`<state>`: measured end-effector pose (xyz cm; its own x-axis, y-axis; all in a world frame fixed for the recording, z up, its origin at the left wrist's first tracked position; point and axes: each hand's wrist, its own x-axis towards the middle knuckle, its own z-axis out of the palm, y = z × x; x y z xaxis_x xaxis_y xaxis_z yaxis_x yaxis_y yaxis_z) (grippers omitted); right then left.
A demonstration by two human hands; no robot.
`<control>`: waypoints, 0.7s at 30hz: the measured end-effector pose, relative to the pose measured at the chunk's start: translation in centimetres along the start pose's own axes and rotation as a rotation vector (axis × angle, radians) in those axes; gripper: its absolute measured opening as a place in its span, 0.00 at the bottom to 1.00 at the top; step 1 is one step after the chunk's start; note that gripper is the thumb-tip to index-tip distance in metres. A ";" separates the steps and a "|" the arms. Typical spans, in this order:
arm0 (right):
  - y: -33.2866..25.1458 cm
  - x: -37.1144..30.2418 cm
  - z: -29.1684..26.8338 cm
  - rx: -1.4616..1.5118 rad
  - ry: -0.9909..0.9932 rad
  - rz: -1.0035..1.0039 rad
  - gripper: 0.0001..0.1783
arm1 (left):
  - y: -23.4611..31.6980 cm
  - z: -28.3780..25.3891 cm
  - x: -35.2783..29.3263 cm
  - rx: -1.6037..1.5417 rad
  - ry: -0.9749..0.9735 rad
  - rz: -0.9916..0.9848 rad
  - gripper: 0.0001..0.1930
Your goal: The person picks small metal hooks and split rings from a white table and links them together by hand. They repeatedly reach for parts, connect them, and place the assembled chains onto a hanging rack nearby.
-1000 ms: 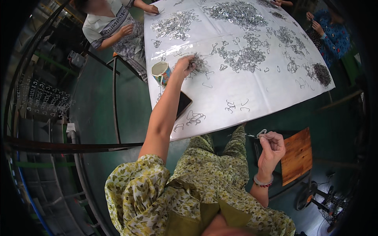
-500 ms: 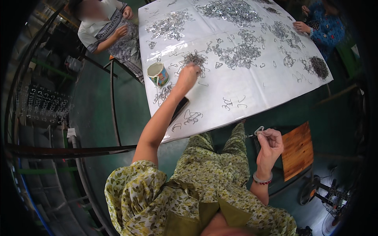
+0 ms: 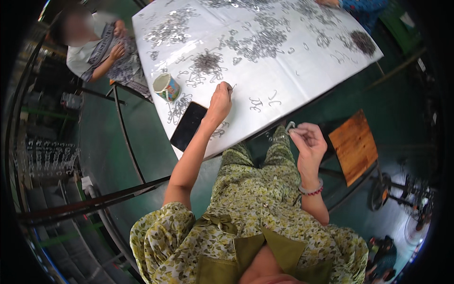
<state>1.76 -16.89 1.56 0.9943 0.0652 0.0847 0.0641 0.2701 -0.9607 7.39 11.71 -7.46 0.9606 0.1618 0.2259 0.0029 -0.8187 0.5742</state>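
My left hand (image 3: 220,105) is above the near part of the white table, fingers pinched round a thin bent wire piece (image 3: 233,87) whose end pokes out past the fingertips. Just off the table edge, over my knee, my right hand (image 3: 309,144) grips a small silvery metal loop (image 3: 290,126) between thumb and forefinger. A dark pile of thin wire pieces (image 3: 207,62) lies beyond my left hand. Beside my left wrist rests a black phone (image 3: 189,126). More bent wires (image 3: 255,104) are scattered to the right of that hand.
A colourful paper cup (image 3: 167,87) stands near the left table edge (image 3: 160,118). Heaps of silvery metal loops (image 3: 265,39) spread over the far table. A wooden stool seat (image 3: 354,147) is at my right. One person (image 3: 101,52) sits at the left; another's sleeve (image 3: 362,6) shows far right.
My left hand has come back from the dark wire pile toward me, now with a wire piece in its fingers. The phone is more exposed. The view has shifted; my right hand keeps the loop.
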 end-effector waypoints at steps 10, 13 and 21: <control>2.4 -0.2 -0.1 0.045 0.050 0.033 0.13 | 15.2 -3.1 -6.2 -1.142 -0.266 -0.133 0.07; 2.2 -0.5 0.2 0.044 0.051 0.018 0.14 | 15.3 -2.3 -6.5 -0.932 -0.189 0.028 0.07; 3.4 -0.6 -0.3 -0.140 0.020 -0.091 0.14 | 16.2 -1.5 -6.4 -0.760 -0.106 0.015 0.06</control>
<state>1.39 -16.26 -1.88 0.9852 0.0266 0.1691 0.1640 0.1371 -0.9769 0.83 -1.76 1.59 0.9807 0.0679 0.1834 -0.1656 -0.2102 0.9635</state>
